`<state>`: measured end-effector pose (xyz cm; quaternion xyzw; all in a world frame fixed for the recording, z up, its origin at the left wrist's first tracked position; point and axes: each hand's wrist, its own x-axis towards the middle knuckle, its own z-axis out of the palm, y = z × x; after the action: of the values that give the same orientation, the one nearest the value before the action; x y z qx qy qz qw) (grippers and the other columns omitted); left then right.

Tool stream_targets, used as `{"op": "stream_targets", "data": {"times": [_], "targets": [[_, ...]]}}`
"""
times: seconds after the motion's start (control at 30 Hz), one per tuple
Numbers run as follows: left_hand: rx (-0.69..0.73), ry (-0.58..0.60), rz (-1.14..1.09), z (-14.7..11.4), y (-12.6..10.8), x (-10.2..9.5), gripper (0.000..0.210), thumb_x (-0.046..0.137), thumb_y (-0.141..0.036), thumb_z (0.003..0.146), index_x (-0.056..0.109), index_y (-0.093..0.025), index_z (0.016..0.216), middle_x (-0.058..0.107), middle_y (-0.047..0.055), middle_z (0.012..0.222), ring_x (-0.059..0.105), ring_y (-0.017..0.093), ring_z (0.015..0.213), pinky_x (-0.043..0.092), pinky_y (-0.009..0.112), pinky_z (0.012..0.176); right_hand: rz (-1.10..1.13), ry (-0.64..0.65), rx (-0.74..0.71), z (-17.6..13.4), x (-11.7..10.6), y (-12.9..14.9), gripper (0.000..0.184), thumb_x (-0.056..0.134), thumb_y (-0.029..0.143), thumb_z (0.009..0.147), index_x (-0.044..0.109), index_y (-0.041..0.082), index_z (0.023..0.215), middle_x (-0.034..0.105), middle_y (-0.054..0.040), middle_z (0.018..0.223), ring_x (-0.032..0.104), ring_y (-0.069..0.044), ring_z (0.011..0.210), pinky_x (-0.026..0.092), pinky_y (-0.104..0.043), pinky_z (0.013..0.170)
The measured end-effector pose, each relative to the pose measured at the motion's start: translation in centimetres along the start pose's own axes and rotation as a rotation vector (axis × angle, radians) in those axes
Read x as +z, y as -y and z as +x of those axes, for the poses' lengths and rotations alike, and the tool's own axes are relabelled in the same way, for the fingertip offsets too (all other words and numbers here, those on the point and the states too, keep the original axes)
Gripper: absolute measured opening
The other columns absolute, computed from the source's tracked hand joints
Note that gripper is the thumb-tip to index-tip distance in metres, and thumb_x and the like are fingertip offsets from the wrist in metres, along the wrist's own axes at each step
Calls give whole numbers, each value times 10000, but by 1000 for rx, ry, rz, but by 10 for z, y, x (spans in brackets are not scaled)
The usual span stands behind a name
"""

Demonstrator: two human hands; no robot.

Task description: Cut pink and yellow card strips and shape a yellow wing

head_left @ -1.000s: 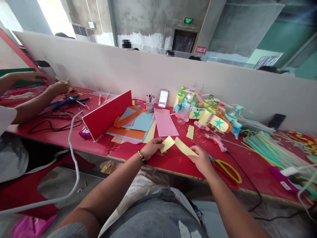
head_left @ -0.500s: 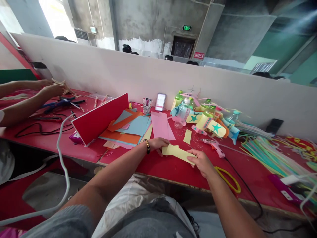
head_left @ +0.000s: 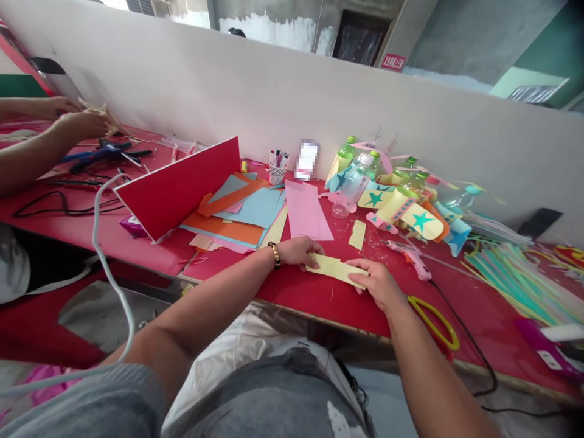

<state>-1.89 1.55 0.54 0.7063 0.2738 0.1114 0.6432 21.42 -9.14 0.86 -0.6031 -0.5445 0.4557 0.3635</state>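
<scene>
Between my two hands a pale yellow paper strip [head_left: 336, 269] is held level, just above the red table [head_left: 314, 304]. My left hand [head_left: 298, 252], with a beaded bracelet at the wrist, pinches its left end. At the other end my right hand [head_left: 375, 283] grips the strip between thumb and fingers. Beyond the strip lies a smaller yellow paper piece [head_left: 357, 235]. Pink paper sheets [head_left: 303, 210] are behind my left hand. To the right of my right hand are a pink glue gun [head_left: 413, 258] and yellow-handled scissors [head_left: 433, 322].
Decorated plastic bottles [head_left: 401, 204] crowd the back right, with coloured strips [head_left: 511, 283] beyond. Coloured paper sheets [head_left: 249, 210], a pen holder [head_left: 277, 173] and a phone [head_left: 307, 159] stand or lie left and back. Past a red divider [head_left: 182, 191], another person's hands [head_left: 86, 121] work.
The yellow paper in my hands now looks like one straighter strip, its pieces more closely lined up. My view has tilted downward. Both hands keep their hold.
</scene>
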Motion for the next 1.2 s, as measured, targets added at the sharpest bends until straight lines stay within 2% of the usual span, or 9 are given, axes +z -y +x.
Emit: {"op": "stream_targets", "data": {"times": [0.07, 0.13, 0.2, 0.37, 0.5, 0.63, 0.83, 0.97, 1.2], "targets": [[17, -12, 41, 0, -1, 0, 265, 734, -184, 636, 649, -143, 884, 626, -16, 650, 561, 90, 529, 460, 178, 491, -34, -9, -63, 4, 0, 4, 387, 699, 353, 681, 664, 164, 1016, 661, -5, 665, 542, -128, 532, 419, -256, 535], [34, -19, 78, -1, -1, 1, 298, 727, -166, 637, 648, -145, 924, 627, -19, 640, 553, 87, 507, 437, 174, 473, -125, -66, -155, 8, 1, 10, 393, 720, 387, 667, 680, 172, 994, 690, -52, 836, 600, -173, 697, 468, -297, 649], [63, -24, 115, -1, -2, 1, 347, 720, -156, 644, 638, -146, 981, 624, -24, 630, 546, 85, 496, 416, 167, 462, -232, -106, -221, 12, 3, 17, 398, 741, 406, 649, 698, 189, 980, 698, -63, 887, 608, -201, 788, 473, -318, 716], [145, -95, 159, -3, -5, 2, 458, 735, -182, 649, 585, -154, 1081, 634, -25, 643, 550, 82, 491, 394, 160, 451, -214, -48, -192, 20, 16, 19, 259, 731, 438, 659, 714, 193, 740, 660, -4, 614, 563, -167, 566, 424, -270, 532], [149, -206, 11, -3, -5, 2, 455, 766, -362, 648, 577, -136, 995, 672, 29, 712, 621, 120, 578, 443, 185, 489, -104, -205, -213, 22, 22, 4, 300, 647, 488, 734, 658, 189, 753, 656, 5, 627, 568, -166, 557, 437, -269, 532], [161, -214, -84, -1, -4, 3, 403, 715, -476, 688, 612, -108, 815, 685, 74, 717, 643, 124, 594, 471, 203, 519, -39, -285, -227, 22, 22, -6, 305, 672, 490, 715, 645, 189, 755, 646, 9, 632, 567, -167, 566, 437, -267, 533], [126, -232, -125, -1, -6, 5, 382, 750, -435, 661, 628, -95, 785, 692, 75, 698, 646, 121, 561, 477, 201, 506, -33, -326, -231, 21, 23, -2, 293, 712, 476, 674, 642, 191, 684, 595, 34, 571, 514, -140, 540, 405, -251, 530], [119, -245, -156, -3, -9, 7, 389, 761, -433, 651, 629, -95, 791, 696, 76, 701, 652, 127, 570, 487, 206, 510, -43, -318, -205, 19, 24, 0, 314, 705, 500, 664, 632, 195, 671, 582, 32, 544, 489, -138, 495, 379, -252, 472], [109, -260, -175, -4, -11, 8, 363, 765, -404, 657, 626, -93, 783, 694, 73, 691, 652, 122, 568, 493, 206, 525, -76, -301, -197, 19, 22, 1, 351, 686, 538, 666, 616, 195, 678, 578, 13, 554, 499, -148, 504, 391, -256, 464]]}}
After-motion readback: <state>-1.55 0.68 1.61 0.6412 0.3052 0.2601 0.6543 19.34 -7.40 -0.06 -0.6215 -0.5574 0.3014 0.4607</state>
